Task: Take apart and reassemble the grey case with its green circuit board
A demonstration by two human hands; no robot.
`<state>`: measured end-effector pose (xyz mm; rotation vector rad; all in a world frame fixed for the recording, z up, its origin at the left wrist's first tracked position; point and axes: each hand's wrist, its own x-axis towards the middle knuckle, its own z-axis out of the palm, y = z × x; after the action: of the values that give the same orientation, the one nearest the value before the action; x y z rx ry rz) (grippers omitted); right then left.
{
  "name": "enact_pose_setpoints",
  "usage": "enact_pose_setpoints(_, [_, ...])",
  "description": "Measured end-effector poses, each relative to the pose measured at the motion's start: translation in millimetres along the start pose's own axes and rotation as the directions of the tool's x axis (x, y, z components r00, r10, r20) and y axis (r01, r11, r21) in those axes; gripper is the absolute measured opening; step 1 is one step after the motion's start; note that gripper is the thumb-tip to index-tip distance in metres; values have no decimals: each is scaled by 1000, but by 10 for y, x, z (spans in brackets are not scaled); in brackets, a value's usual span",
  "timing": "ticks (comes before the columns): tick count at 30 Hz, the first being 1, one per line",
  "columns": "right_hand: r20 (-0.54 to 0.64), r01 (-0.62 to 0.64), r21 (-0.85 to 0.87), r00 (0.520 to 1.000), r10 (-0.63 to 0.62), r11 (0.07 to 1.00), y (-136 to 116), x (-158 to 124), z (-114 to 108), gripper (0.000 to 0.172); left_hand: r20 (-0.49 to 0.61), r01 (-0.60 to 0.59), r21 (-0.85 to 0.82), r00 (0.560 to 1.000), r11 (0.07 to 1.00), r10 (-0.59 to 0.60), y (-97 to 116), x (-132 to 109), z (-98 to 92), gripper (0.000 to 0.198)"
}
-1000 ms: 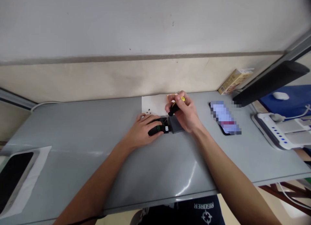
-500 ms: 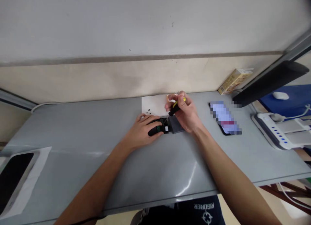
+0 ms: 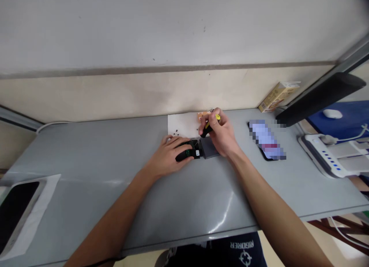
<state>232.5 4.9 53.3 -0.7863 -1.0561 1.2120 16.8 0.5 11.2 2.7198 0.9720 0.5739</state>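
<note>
My left hand (image 3: 173, 155) grips a small black device (image 3: 182, 156) with a green circuit board and a white label showing at its right end. Its kind I cannot make out. In my right hand (image 3: 220, 134) is a screwdriver (image 3: 204, 132) with a black and yellow handle, the fingers closed around it. The shaft slants down and left onto the device's exposed right part; the tip itself is too small to make out. A flat dark grey box (image 3: 210, 148) touches or nearly touches the device, partly under my right hand.
Several tiny dark pieces (image 3: 176, 132) lie on white paper (image 3: 184, 122) behind my hands, beside an orange piece (image 3: 202, 115). A phone (image 3: 268, 142), a power strip (image 3: 323, 155) and a carton (image 3: 278, 97) stand to the right. Far left, a black-screened device (image 3: 19, 209) rests on paper.
My right hand's fingers have drawn closer around the screwdriver handle, and the handle has turned slightly. More of the orange piece shows behind them. My left hand and the black device stay put.
</note>
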Motion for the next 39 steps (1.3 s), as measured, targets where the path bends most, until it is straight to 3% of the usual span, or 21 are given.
enact_pose_setpoints(3, [-22, 90, -217, 995, -98, 972, -3, -25, -12, 38, 13, -2, 4, 1000, 1000, 2, -4, -2, -1, 24])
enact_pose_setpoints(7, [15, 153, -482, 986, -167, 862, -10, -21, -64, 32, 8, -7, 2, 1000, 1000, 7, 3, 2, -11, 25])
enact_pose_setpoints(13, [-234, 130, -500, 932, -278, 856, 2, 88, -276, 31, -14, -20, -12, 1000, 1000, 20, 35, -3, -47, 23])
enact_pose_setpoints(20, [-215, 96, -683, 921, -325, 724, 35, 91, -397, 30, -192, 89, -71, 976, 993, -101, 47, -12, -70, 21])
enact_pose_setpoints(23, [-229, 101, -668, 915, -332, 737, 52, 94, -389, 29, -303, 131, -113, 940, 985, -159, 44, 10, -73, 20])
enact_pose_setpoints(27, [-265, 134, -517, 914, -307, 845, 58, 102, -316, 31, -378, 196, -153, 894, 969, -241, 19, 28, -38, 16])
enact_pose_setpoints(32, [-265, 48, -308, 955, -134, 950, 52, 64, -137, 37, -365, 227, -184, 888, 956, -281, 3, 27, 2, 16])
enact_pose_setpoints(39, [-309, -27, -249, 949, -53, 968, 94, 58, -101, 38, -388, 206, -156, 887, 966, -251, -23, 32, 10, 14])
